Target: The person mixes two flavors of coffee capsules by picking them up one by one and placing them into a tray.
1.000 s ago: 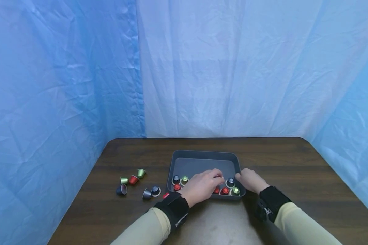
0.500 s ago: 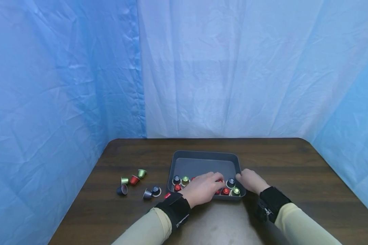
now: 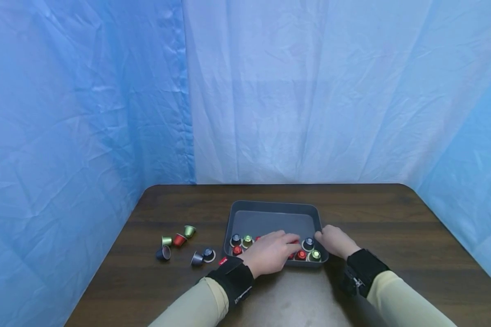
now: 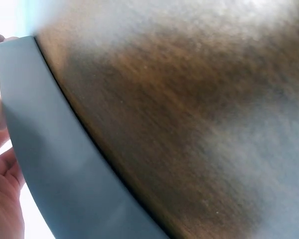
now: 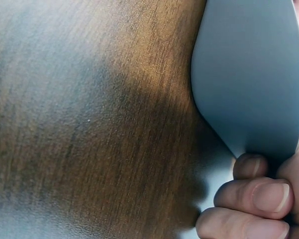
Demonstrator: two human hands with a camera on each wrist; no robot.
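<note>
A dark grey tray lies on the table with coffee capsules standing along its near side, some hidden behind my left hand. My left hand reaches over the near rim. Its fingertips are at a red capsule, with thumb and fingers bent about it; the contact is partly hidden. Right of it stand a dark blue capsule, another red capsule and a green capsule. My right hand grips the tray's right rim. In the right wrist view its curled fingers lie against the grey tray wall.
Left of the tray, several loose capsules lie on the wooden table: green, red and dark blue ones. Blue curtains hang behind and beside the table.
My left hand has lowered slightly toward the near side of the tray, and a red capsule now shows at its fingertips. The right hand has stayed at the rim.
</note>
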